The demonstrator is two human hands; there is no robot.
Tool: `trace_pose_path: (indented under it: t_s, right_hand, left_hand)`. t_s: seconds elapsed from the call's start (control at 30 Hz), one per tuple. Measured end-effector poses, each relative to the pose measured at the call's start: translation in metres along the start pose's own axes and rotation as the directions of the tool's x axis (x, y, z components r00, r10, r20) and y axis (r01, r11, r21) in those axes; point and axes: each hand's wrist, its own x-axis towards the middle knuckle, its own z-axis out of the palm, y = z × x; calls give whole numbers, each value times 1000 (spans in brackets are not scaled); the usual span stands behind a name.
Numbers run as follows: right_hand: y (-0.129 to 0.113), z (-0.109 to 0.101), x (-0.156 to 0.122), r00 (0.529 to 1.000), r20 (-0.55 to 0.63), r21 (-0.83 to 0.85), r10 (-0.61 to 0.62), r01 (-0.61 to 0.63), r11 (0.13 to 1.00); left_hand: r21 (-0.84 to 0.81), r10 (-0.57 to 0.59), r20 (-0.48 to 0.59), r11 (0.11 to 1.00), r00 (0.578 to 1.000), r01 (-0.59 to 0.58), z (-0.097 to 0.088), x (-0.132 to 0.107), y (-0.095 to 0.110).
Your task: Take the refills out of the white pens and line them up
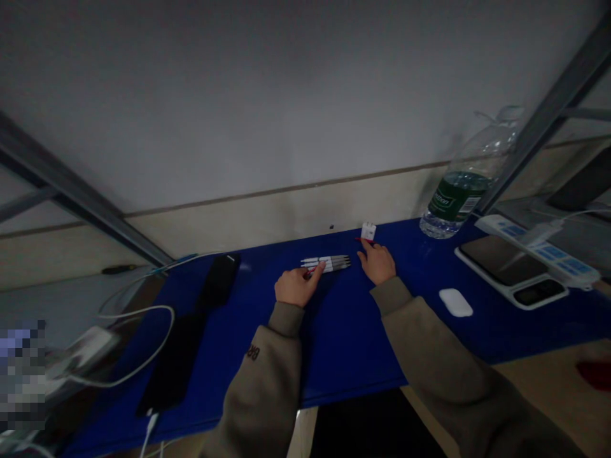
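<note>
Several white pens (329,262) lie side by side on the blue mat (344,331). My left hand (294,286) is curled beside them, one finger stretched onto the near pen's left end. My right hand (377,261) rests just right of the pens, fingers bent, with a fingertip touching a thin red pen (363,240) next to a small white cap-like piece (368,231). I cannot make out whether either hand grips anything.
A water bottle (461,191) stands at the back right. A digital scale (513,270), a power strip (544,251) and a white mouse (455,301) lie to the right. A black phone (219,280), a black pad (174,362) and white cables (133,343) lie left.
</note>
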Motion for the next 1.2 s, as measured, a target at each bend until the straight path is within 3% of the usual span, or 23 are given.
trace_pose_path:
  t_s: [0.43,0.7,0.8,0.87,0.93,1.03,1.1,1.2]
  right_hand:
    - [1,2,1,999,-53,29,7,-5,1000]
    - [6,5,0,984,-179,77,-16,30,997]
    - [7,6,3,972,-232,151,-31,67,986]
    - [5,7,6,963,-270,289,-22,103,952]
    - [0,5,8,969,-246,520,-6,137,843]
    - [-11,-1,7,991,-125,849,-47,131,512]
    - [-20,-7,3,994,-78,945,-82,100,312]
    - [-31,-15,-4,992,-33,984,-124,54,171]
  left_hand:
    - [5,-18,21,1000,1000,18,0,0,0]
    - [8,-21,40,1000,999,20,-2,-1,2]
    - [5,-21,48,1000,999,21,-2,-1,2]
    - [3,-21,46,1000,999,21,-1,-1,1]
    - [-1,-19,40,1000,999,19,-1,-1,1]
    - [-5,-25,28,1000,999,25,0,-1,1]
    - [-7,-31,29,999,999,31,0,-1,2]
    - [-12,-35,41,999,999,35,-1,-2,2]
